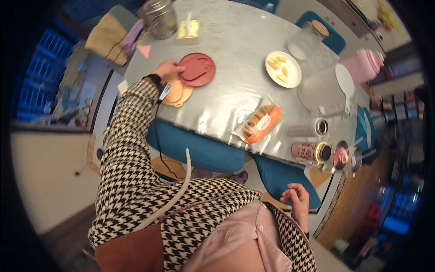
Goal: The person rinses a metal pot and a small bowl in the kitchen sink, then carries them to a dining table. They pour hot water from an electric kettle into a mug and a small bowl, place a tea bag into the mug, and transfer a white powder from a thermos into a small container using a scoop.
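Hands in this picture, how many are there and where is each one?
2. The left hand is at the left edge of the red disc; the right hand is at lower right, over a blue chair. No others show.

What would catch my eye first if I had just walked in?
Probably the dark red disc on the left of the grey table, with the left hand at its edge and a pale orange disc on its near side. Next, the orange-labelled packet near the table's front edge, and the white plate of yellow pieces beyond it.
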`<state>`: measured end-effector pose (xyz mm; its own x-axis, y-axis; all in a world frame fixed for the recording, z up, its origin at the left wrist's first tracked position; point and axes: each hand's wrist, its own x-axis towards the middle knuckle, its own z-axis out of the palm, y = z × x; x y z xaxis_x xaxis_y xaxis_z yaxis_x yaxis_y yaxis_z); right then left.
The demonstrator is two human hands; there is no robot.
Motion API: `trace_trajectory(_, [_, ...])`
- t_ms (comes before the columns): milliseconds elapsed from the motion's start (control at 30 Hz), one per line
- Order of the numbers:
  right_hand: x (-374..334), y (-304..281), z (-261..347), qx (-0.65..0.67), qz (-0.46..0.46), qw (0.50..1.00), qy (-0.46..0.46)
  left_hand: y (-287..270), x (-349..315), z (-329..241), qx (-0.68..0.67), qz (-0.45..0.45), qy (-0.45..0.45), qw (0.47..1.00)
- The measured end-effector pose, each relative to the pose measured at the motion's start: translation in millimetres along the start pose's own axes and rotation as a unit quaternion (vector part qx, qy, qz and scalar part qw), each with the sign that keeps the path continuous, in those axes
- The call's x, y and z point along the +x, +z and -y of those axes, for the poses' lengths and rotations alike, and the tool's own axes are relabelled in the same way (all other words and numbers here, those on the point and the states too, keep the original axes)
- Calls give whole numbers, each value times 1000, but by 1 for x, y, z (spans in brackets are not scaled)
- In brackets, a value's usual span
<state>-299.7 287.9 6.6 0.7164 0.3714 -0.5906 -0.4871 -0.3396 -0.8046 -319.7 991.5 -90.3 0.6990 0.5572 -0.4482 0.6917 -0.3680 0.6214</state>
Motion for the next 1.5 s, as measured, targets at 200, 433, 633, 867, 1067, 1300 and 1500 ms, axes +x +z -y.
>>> trace_trajectory(200, [16,22,10,31,-17,999,-26,-11,22,-33,-57,100,-10,993])
trace_trajectory(433, [23,4,18,27,-77,996,-37,-9,48,-33,-197,175,-4,965])
trace_trajectory(633, [39,-15,25,21,-143,987,-68,-18,55,-4,-271,163,-21,949])
trace_trajectory(867, [123,-17,10,-30,-329,927,-180,-10,32,-6,-330,182,-13,926])
trace_trajectory(1067, [186,-14,0,71,-336,894,-287,7,-18,-33,-359,173,17,917])
trace_trajectory(1300, [210,-14,0,78,-359,882,-295,14,-63,-56,-328,148,2,933])
trace_trajectory(1500, [184,-40,-1,123,-398,835,-360,18,-88,-75,-336,121,34,933])
